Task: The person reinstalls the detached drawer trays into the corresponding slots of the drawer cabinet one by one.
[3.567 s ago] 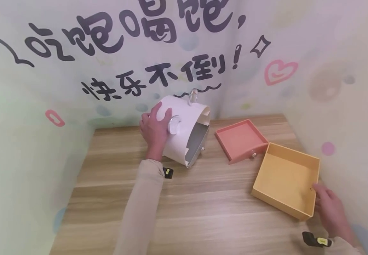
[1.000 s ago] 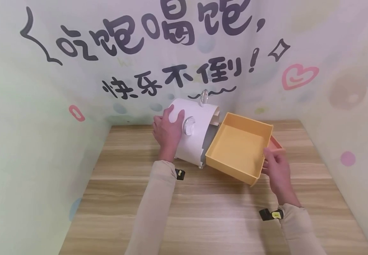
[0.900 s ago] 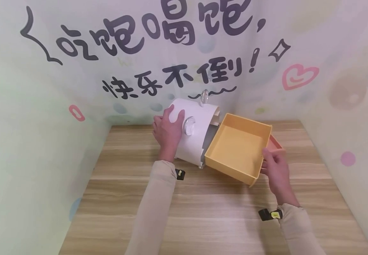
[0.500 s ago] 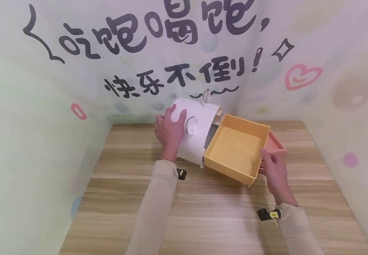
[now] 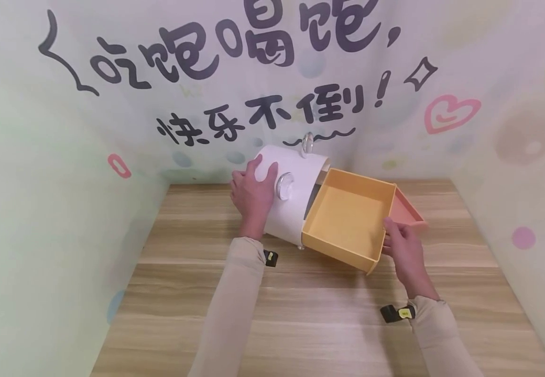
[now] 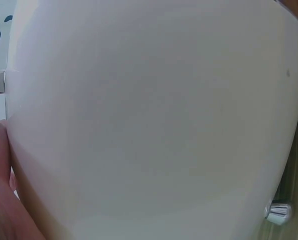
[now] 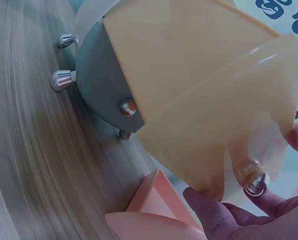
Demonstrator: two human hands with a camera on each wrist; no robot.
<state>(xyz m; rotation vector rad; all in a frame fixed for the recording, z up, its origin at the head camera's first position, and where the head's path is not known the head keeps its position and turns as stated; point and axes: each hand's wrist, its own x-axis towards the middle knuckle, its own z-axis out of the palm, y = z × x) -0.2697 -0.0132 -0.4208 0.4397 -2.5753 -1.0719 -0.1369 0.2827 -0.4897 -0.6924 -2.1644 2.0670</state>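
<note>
Yellow drawer [image 5: 348, 214] sits tilted with its inner end at the mouth of the white housing [image 5: 291, 217], most of it outside, right hand [image 5: 406, 256] pinching its front edge near the shiny knob [image 7: 255, 180]. Left hand [image 5: 253, 196] clamped over the housing's back end, thumb and fingers spread. Grey front [image 7: 101, 75] just beside the yellow drawer in the housing, pink drawer [image 5: 404, 209] partly hidden behind on the wood-grain table [image 5: 310, 324]

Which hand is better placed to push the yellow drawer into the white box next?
Probably the right hand: it holds the yellow drawer by its curved front, while the left hand holds the white box.
</note>
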